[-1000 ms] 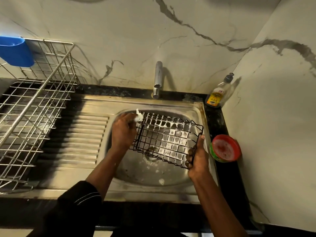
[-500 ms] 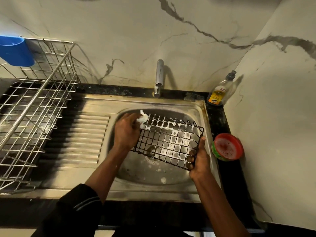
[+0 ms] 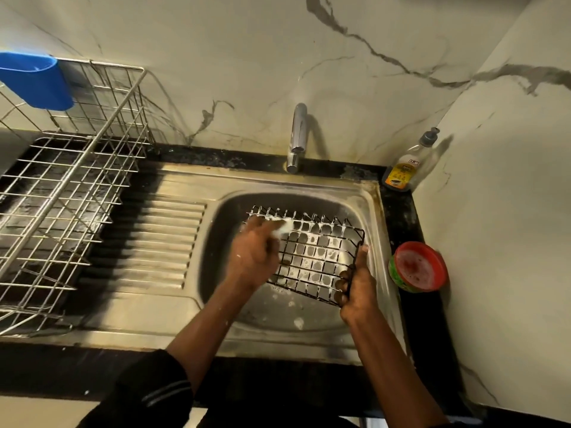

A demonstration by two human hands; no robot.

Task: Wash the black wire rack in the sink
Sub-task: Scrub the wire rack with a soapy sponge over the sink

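Right-hand grip (image 3: 355,288): fingers curled tight round the near right corner of the black wire grid rack (image 3: 321,261), thumb lying up along its right edge. Firm hold.

Left-hand grip (image 3: 253,257): blurred. Fingers closed on a small white soapy scrubbing pad (image 3: 282,228), which pressed against the far left part of the rack's grid. The exact lie of the fingers could not be made out through the blur.

The rack was held tilted over the round steel sink basin (image 3: 222,242), far edge higher, with its short upright prongs along the far side. White suds clung to the wires and filled many of the grid squares. It was not possible to tell whether its low corner touched the basin floor. A few blobs of white foam (image 3: 298,322) lay on the basin floor near the front.

A chrome tap (image 3: 296,137) stood behind the basin, with no water visible at its spout. The ribbed steel drainboard (image 3: 160,242) ran off to the left. On the black stone worktop (image 3: 411,211), right of the basin, sat a green round tub with a red top (image 3: 417,267); in the back corner, a clear pump bottle with a yellow label (image 3: 404,168). At far left was a large silver wire dish drainer (image 3: 61,196), with a blue plastic holder (image 3: 34,80) hung on its back rail. A dark sleeve (image 3: 148,393) covered the left upper arm.
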